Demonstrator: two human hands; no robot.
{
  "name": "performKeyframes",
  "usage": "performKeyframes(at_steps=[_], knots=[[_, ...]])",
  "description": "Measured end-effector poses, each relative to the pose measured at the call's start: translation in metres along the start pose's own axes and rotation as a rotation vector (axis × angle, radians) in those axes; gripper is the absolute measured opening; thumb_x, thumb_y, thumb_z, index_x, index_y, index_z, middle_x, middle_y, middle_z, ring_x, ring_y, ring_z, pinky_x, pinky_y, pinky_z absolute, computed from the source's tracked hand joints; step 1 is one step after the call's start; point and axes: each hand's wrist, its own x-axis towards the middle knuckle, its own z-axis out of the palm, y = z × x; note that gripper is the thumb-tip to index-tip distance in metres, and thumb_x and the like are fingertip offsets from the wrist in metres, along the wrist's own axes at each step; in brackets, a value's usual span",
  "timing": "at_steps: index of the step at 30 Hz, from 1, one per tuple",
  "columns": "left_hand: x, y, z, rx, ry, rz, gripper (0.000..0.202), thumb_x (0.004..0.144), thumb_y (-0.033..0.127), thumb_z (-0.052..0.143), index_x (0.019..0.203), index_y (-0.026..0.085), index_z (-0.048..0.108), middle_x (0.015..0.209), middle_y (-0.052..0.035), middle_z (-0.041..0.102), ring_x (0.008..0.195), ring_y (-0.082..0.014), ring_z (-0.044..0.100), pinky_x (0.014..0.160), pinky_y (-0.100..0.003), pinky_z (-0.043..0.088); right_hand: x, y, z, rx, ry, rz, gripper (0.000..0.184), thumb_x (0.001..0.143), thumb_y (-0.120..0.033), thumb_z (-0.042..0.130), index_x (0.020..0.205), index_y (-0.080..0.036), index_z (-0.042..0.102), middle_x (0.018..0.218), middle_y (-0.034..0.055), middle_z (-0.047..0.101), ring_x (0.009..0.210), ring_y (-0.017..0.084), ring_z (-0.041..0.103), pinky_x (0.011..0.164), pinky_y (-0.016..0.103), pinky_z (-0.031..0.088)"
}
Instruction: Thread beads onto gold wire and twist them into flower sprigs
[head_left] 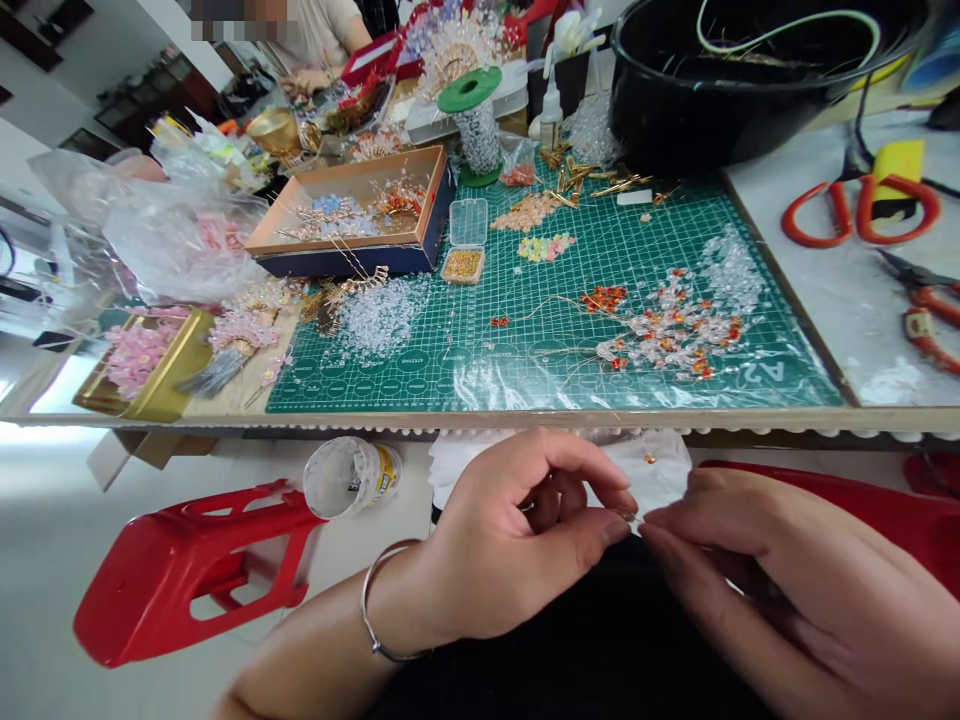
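Note:
My left hand [517,540] and my right hand [780,580] meet below the table's front edge, over my lap. Both pinch the same tiny thing between thumb and fingertips, perhaps a thin wire or small bead; it is too small to name. A small orange bead [649,459] shows on white cloth [660,470] just above the fingertips. A silver bangle [371,605] circles my left wrist. On the green cutting mat [540,330] lies a cluster of clear and orange beads on wire [675,325].
An open box of bead ornaments [352,210], a small clear case of gold beads [465,240], a green spool [472,120], a black bowl [735,80], red scissors [855,210] and pliers [930,310] sit on the table. A red stool [187,570] and a tub [349,475] lie on the floor. Another person [315,40] sits at the far end.

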Motion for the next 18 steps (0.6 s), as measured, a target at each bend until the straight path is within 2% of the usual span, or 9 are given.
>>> performKeyframes(at_steps=[3,6,8,11,15,18], knots=[[-0.001,0.002,-0.001,0.289,0.062,0.295,0.013,0.087,0.01,0.069,0.096,0.019,0.067,0.086,-0.0034,0.077,0.069,-0.0119,0.068,0.061,-0.022,0.053,0.002,0.003,-0.001,0.019,-0.007,-0.013,0.014,0.1,-0.018,0.05,0.089,-0.026,0.051,0.067,-0.0033,0.063,0.058,0.013,0.066,0.051,0.023,0.051],[-0.001,0.004,-0.001,0.427,0.083,0.441,0.018,0.088,0.004,0.067,0.099,0.019,0.068,0.088,-0.0031,0.079,0.076,-0.0134,0.073,0.07,-0.024,0.057,-0.001,0.007,-0.001,0.035,-0.024,-0.022,0.01,0.1,-0.018,0.052,0.095,-0.026,0.054,0.071,-0.0035,0.067,0.064,0.014,0.071,0.056,0.021,0.056],[-0.001,0.005,0.001,0.455,0.118,0.448,0.017,0.088,0.005,0.067,0.099,0.019,0.068,0.086,-0.0022,0.079,0.074,-0.013,0.072,0.069,-0.025,0.058,-0.005,0.01,0.001,0.057,-0.025,0.005,0.008,0.1,-0.021,0.055,0.104,-0.027,0.055,0.077,-0.0033,0.07,0.068,0.013,0.073,0.059,0.019,0.058],[-0.001,0.004,0.003,0.454,0.178,0.417,0.016,0.085,0.006,0.07,0.095,0.018,0.068,0.084,-0.0011,0.078,0.072,-0.0114,0.071,0.071,-0.024,0.058,-0.007,0.012,0.003,0.095,-0.037,0.028,0.019,0.099,-0.023,0.058,0.117,-0.028,0.055,0.083,-0.0041,0.072,0.064,0.01,0.071,0.057,0.015,0.057],[0.0,0.003,0.003,0.441,0.174,0.394,0.016,0.082,0.005,0.071,0.092,0.018,0.067,0.081,-0.0006,0.076,0.069,-0.0104,0.069,0.07,-0.022,0.057,-0.002,0.011,0.003,0.093,-0.057,-0.012,0.012,0.099,-0.02,0.057,0.108,-0.026,0.055,0.078,-0.0046,0.072,0.061,0.009,0.069,0.057,0.015,0.056],[0.001,0.004,0.002,0.45,0.139,0.401,0.017,0.083,0.005,0.07,0.091,0.018,0.066,0.077,0.0002,0.074,0.068,-0.0108,0.068,0.068,-0.023,0.056,0.001,0.009,0.002,0.069,-0.054,-0.003,0.011,0.097,-0.016,0.054,0.101,-0.026,0.052,0.071,-0.0054,0.068,0.054,0.009,0.064,0.051,0.016,0.053]])
